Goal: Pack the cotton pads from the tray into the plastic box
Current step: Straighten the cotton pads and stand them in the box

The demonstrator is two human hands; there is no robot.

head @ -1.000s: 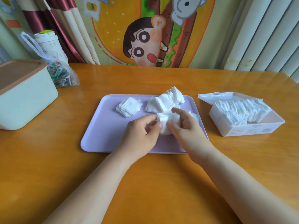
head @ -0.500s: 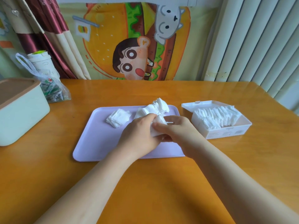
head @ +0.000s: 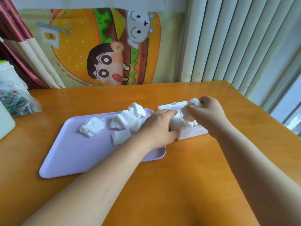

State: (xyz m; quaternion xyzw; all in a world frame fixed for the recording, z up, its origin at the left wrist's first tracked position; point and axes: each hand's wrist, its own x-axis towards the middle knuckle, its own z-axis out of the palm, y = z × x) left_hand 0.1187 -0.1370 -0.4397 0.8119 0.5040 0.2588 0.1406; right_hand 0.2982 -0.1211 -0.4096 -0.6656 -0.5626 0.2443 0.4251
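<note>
A lilac tray (head: 78, 154) lies on the wooden table and holds three loose heaps of white cotton pads (head: 92, 126). The white plastic box (head: 192, 132) stands just right of the tray with its lid (head: 172, 105) open at the back. Both hands are over the box. My left hand (head: 156, 126) presses a bundle of cotton pads (head: 179, 122) into the box's left end. My right hand (head: 208, 115) grips the same row of pads at the far right end, covering most of the box.
A clear plastic bag (head: 17, 101) with green contents lies at the far left, beside a pale box edge (head: 6, 121). A cartoon cloth and curtains hang behind the table. The table's right corner (head: 228, 84) is close to the blinds.
Both hands lifted a bundle of pads off the tray and carried it right, into the plastic box. The camera view swung right and up.
</note>
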